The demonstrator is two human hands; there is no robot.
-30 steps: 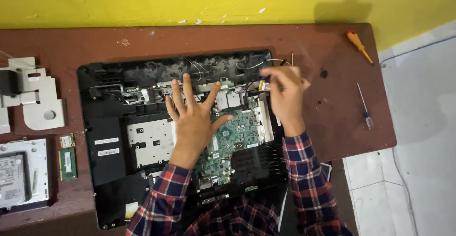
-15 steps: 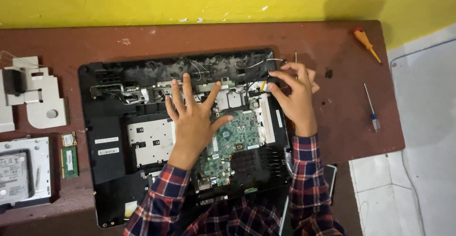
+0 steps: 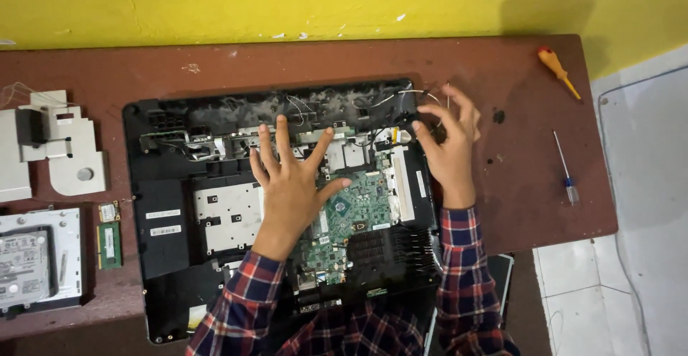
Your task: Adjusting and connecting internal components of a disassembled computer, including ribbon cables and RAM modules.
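Shifted further toward the top right corner since a moment ago, right hand (image 3: 450, 148), now lifted off the edge of the opened computer chassis (image 3: 154, 184) with fingers loosely curled and thumb close to the fingertips, pinching at thin white wires (image 3: 412, 94); cannot tell for sure whether the grip is actually closed on them. Unmoved meanwhile, left hand (image 3: 290, 184), pressed flat with fingers spread wide, nothing held, palm lying across the green circuit board (image 3: 362, 205) in the middle of the chassis. Lying flat on the brown table (image 3: 516, 198), that chassis, black and dusty along its upper rim. Off to the left, grey metal brackets (image 3: 61, 155), a hard drive in its metal tray (image 3: 32, 263) and a small green memory stick (image 3: 109, 245). Over on the right, well apart from the hands, an orange-handled screwdriver (image 3: 557, 69) and a thin screwdriver (image 3: 566, 173).
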